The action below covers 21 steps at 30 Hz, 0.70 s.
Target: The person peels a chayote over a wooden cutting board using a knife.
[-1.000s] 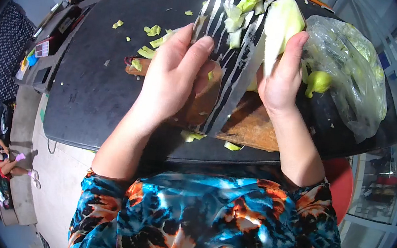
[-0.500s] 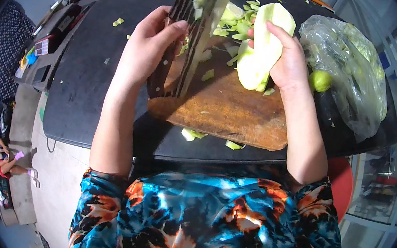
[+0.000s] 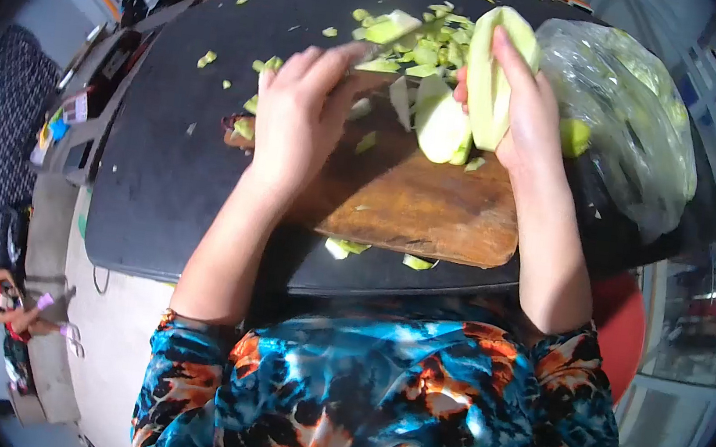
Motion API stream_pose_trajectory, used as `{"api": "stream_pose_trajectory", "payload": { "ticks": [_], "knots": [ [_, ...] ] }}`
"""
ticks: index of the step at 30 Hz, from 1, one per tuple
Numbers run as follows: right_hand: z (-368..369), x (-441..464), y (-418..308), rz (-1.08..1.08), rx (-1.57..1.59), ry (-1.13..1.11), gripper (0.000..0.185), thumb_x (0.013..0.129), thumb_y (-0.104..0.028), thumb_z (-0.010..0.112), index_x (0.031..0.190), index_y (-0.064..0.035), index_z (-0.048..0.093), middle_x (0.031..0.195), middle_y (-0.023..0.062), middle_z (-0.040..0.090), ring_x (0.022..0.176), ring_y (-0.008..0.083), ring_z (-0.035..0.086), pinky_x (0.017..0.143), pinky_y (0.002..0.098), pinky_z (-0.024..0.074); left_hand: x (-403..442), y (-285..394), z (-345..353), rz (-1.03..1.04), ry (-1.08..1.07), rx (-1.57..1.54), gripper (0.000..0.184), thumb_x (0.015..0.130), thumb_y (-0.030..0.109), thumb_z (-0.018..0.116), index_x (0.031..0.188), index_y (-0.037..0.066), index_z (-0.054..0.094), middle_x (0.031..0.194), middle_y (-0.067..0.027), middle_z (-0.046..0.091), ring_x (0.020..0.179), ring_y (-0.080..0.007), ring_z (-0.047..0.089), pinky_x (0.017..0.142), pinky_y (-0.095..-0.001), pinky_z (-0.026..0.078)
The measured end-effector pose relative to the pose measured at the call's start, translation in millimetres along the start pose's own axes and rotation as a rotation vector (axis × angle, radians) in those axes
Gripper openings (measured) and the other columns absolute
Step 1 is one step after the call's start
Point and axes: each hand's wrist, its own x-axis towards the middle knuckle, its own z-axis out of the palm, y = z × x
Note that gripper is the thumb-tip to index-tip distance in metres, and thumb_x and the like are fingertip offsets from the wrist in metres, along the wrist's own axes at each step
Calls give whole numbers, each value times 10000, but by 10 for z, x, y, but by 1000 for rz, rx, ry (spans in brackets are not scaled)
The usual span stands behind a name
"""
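My left hand (image 3: 300,115) is closed around a knife, seen edge-on, its thin grey blade (image 3: 406,36) pointing toward the far right above the cut pieces. Most of the handle is hidden in my fist. My right hand (image 3: 532,106) grips a long, peeled, pale-green vegetable (image 3: 490,84), thumb on its near face and fingertips behind. Against it, low over the wooden cutting board (image 3: 429,218), is another pale piece with a rounded cut face (image 3: 442,123); whether the two are joined I cannot tell. Chopped green bits (image 3: 431,51) are heaped beyond the board.
A clear plastic bag (image 3: 630,122) with green contents lies at the right, a round green fruit (image 3: 573,138) beside it. Scraps (image 3: 342,248) are scattered on the black table (image 3: 150,191). A red chair (image 3: 617,328) stands at the near right. Another person (image 3: 17,308) sits far left.
My left hand has turned over and tipped the knife from broad side to edge-on. Scraps on the blade no longer show. My right hand has shifted slightly, still with the vegetable.
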Motion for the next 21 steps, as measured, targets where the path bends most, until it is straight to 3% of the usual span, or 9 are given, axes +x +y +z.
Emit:
{"api": "stream_pose_trajectory", "payload": {
  "ticks": [2,3,6,9,12,15,18,21],
  "knots": [
    [-204,-252,-111,54,-21,-43,318,919,-284,606,1064,-2,579,807,122,652,641,198,650,549,299,517,-28,237,18,36,-75,-90,309,820,68,640,1123,131,634,840,-45,578,810,-238,570,740,-369,404],
    [-356,-428,-193,107,-4,-48,299,913,-196,584,1129,6,538,840,145,646,626,208,641,557,315,517,-27,386,43,103,-51,-179,351,798,30,655,1135,127,634,824,-62,564,793,-257,556,747,-368,418],
    [-950,-1015,-518,82,-136,-38,397,883,-119,574,1244,-8,453,937,176,626,644,227,631,587,344,522,-31,800,86,261,-167,-309,406,754,-12,682,1134,125,643,810,-66,557,754,-262,555,671,-352,445],
    [-1464,-1743,-972,179,-545,194,447,838,-180,651,1229,-34,492,984,111,630,825,230,637,669,334,528,47,1308,164,427,-277,-394,438,691,-1,698,1098,161,678,811,-48,557,720,-234,559,616,-349,446],
    [-2416,-2389,-1339,305,-1163,-161,486,805,-199,683,1235,-42,519,1011,75,631,944,205,615,779,328,509,39,1657,297,574,-345,-428,445,673,8,702,1087,171,691,812,-42,557,704,-219,552,601,-337,439],
    [-2855,-2970,-1479,706,-1467,27,501,786,-188,694,1238,-31,544,1040,78,638,999,189,599,851,322,478,43,1962,379,589,-327,-507,444,661,-9,708,1072,157,703,821,-48,573,696,-220,543,601,-321,441],
    [-3137,-3242,-1300,772,-1462,205,493,823,-209,681,1264,-33,547,1038,101,648,981,203,610,842,321,481,107,2218,456,626,-357,-523,446,659,-10,712,1076,148,708,831,-60,585,701,-219,544,622,-316,447],
    [-3146,-3221,-1288,641,-1499,411,461,869,-228,657,1278,-43,552,1034,115,657,957,207,618,842,321,482,176,2306,443,655,-367,-533,444,664,-8,711,1083,136,706,835,-62,588,711,-218,551,641,-315,452]
  ]
}}
